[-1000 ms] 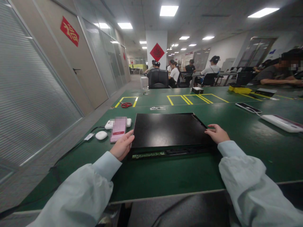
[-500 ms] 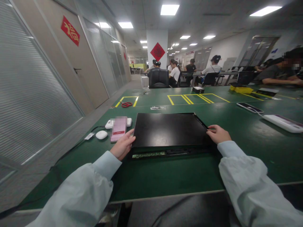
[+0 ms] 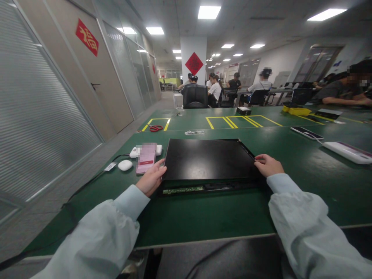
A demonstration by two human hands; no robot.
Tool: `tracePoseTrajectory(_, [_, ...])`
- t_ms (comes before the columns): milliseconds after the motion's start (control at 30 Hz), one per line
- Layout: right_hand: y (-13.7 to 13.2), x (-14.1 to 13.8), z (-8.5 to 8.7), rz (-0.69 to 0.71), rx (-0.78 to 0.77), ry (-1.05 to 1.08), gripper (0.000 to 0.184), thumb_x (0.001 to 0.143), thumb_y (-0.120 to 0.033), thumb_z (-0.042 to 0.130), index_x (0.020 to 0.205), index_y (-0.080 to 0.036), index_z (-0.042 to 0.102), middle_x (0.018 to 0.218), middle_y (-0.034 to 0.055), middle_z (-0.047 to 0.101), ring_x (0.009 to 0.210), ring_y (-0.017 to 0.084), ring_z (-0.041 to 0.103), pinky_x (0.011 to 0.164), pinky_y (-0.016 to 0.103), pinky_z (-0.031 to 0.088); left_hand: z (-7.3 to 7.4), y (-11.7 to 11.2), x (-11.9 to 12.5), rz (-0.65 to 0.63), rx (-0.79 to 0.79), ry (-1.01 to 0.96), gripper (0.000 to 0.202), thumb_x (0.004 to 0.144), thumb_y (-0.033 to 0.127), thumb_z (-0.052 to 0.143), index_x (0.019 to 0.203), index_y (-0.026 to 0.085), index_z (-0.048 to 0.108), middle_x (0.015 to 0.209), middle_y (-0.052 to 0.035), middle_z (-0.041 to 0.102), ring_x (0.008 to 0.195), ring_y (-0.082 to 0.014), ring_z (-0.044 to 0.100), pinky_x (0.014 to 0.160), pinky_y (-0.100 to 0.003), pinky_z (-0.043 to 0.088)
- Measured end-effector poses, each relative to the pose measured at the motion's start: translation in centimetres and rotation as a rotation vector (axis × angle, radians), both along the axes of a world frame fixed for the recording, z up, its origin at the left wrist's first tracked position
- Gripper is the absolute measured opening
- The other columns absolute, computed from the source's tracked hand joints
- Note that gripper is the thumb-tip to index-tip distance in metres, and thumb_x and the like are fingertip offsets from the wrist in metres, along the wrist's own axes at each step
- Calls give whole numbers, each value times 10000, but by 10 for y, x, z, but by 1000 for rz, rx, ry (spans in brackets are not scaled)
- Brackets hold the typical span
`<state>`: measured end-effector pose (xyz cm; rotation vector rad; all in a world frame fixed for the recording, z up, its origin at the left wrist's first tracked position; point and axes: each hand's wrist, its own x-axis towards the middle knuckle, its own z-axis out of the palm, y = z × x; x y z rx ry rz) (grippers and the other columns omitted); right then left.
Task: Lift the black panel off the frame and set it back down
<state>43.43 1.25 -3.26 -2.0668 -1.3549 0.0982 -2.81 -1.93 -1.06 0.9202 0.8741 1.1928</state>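
Observation:
A flat black panel (image 3: 207,159) lies on the green table (image 3: 203,213) in front of me, with a strip of green circuit board (image 3: 182,190) showing along its near edge. My left hand (image 3: 150,179) rests against the panel's left near corner, fingers extended along the edge. My right hand (image 3: 267,165) grips the panel's right edge, fingers curled onto it. Both arms wear pale sleeves.
A pink phone (image 3: 146,157), a white earbud case (image 3: 125,165) and a white device (image 3: 134,152) lie left of the panel. Red scissors (image 3: 155,128) sit farther back. A phone (image 3: 306,133) and a white slab (image 3: 347,151) lie to the right. Several people sit at far tables.
Both hands stay on the panel's sides; the view shifted very slightly, and nothing else visibly moved.

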Motion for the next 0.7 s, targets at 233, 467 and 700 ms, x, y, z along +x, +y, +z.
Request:
tracePoseTrajectory(233, [0, -1, 1, -6, -43, -26, 179, 648, -298, 611, 795, -266, 708, 764, 5, 753, 817, 244, 701, 709, 337, 503, -1, 0, 0, -14, 26, 34, 612, 720, 211, 816, 1287, 163, 593, 1104, -107, 752, 1136, -275, 666, 1001, -386, 501])
tracePoseTrajectory(467, [-1, -1, 2, 9, -32, -52, 146, 652, -294, 610, 754, -266, 710, 761, 10, 744, 826, 241, 699, 740, 340, 516, -3, 2, -1, -26, 44, 46, 562, 699, 212, 819, 1222, 167, 620, 1034, -105, 769, 1098, -286, 685, 991, -407, 508])
tracePoseTrajectory(700, [2, 7, 3, 23, -79, 12, 132, 645, -293, 630, 735, -269, 723, 783, 20, 745, 833, 238, 697, 763, 338, 523, -1, 0, 3, 55, 25, 63, 593, 669, 234, 840, 1220, 163, 632, 1173, -128, 731, 1214, -302, 621, 1080, -440, 441])
